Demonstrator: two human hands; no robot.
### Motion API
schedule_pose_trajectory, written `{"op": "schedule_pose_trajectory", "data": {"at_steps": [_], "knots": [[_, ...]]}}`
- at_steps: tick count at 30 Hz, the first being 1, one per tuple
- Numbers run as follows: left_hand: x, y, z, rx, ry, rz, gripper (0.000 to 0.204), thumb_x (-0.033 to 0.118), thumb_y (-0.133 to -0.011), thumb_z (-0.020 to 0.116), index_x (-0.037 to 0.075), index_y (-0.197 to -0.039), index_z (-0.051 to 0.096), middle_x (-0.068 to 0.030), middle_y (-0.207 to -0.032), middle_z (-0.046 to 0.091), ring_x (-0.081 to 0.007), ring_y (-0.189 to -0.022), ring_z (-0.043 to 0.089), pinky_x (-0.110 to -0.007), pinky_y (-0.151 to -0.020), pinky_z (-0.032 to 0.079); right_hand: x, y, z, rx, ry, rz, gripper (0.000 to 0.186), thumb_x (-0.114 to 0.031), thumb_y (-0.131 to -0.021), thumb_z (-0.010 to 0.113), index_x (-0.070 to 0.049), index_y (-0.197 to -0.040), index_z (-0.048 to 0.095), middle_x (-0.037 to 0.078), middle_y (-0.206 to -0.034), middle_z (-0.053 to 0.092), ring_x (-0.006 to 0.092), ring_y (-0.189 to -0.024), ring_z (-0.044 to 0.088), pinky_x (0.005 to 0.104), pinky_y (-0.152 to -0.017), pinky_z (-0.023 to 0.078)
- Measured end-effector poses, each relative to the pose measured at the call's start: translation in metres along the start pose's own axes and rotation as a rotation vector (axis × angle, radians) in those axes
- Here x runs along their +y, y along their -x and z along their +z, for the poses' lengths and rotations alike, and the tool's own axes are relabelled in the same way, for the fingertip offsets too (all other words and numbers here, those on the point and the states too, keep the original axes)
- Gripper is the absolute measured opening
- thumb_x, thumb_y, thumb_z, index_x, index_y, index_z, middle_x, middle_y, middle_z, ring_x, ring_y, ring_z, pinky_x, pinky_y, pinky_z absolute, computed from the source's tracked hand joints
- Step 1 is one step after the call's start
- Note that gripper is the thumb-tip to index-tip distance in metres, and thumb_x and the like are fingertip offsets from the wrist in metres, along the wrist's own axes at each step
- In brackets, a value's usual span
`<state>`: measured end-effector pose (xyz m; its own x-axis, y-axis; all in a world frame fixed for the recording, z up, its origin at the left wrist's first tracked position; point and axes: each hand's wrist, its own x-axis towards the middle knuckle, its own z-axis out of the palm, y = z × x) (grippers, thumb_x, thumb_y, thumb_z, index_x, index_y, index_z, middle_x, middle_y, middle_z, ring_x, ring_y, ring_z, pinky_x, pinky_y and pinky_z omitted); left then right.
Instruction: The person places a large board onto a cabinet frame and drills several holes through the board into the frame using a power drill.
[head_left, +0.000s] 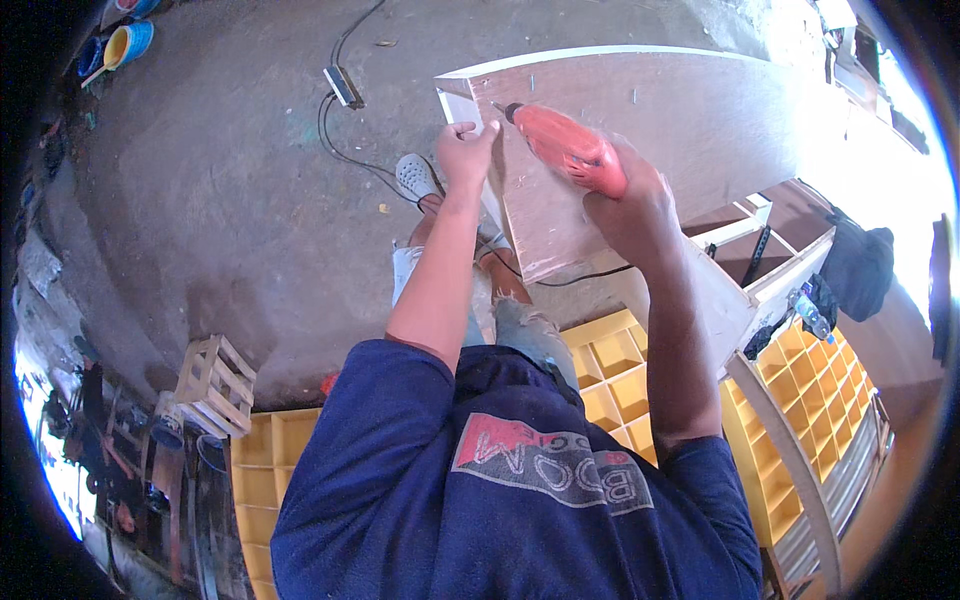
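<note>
My right hand point(636, 195) is wrapped round the handle of a red power drill point(570, 148). The drill points to the upper left, its bit close to the face of a brown plywood panel point(600, 130) near the panel's left end. That panel forms the side of a large box-like wooden cabinet with white edges. At the cabinet's left edge is my left hand point(467, 155), its fingers curled and its thumb against the panel's corner. Whether the bit touches the wood I cannot tell.
A power strip point(343, 87) lies on the concrete floor, its cable running past my feet. Yellow compartment trays point(610, 365) stand close to my legs. To the right are a wooden frame point(790, 270), dark cloth point(860, 265) and a bottle point(812, 318). A slatted crate point(215, 385) stands left.
</note>
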<state>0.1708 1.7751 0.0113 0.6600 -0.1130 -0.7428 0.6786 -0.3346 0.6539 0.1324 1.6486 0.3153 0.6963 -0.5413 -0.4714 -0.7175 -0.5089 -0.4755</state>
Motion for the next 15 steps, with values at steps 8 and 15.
{"op": "schedule_pose_trajectory", "data": {"at_steps": [8, 15], "knots": [[-0.005, 0.005, -0.007, -0.113, -0.265, 0.096, 0.040, 0.027, -0.078, 0.089, -0.004, -0.098, 0.073, -0.0121, -0.081, 0.072, -0.0230, -0.075, 0.068, -0.039, -0.073, 0.055, -0.028, -0.014, -0.004, -0.131, 0.119, 0.067, 0.051, -0.003, -0.080, 0.065, -0.009, -0.130, 0.066, 0.023, -0.114, 0.072, 0.0448, -0.111, 0.067, 0.0474, -0.094, 0.054], [0.001, -0.003, -0.006, -0.111, -0.276, 0.106, 0.037, 0.026, -0.078, 0.089, -0.002, -0.094, 0.071, -0.0133, -0.080, 0.071, -0.0256, -0.073, 0.066, -0.039, -0.073, 0.054, -0.048, -0.025, -0.001, -0.114, 0.109, -0.031, 0.044, -0.009, -0.081, 0.066, -0.012, -0.125, 0.066, 0.020, -0.105, 0.074, 0.0446, -0.103, 0.069, 0.0535, -0.088, 0.054]]}}
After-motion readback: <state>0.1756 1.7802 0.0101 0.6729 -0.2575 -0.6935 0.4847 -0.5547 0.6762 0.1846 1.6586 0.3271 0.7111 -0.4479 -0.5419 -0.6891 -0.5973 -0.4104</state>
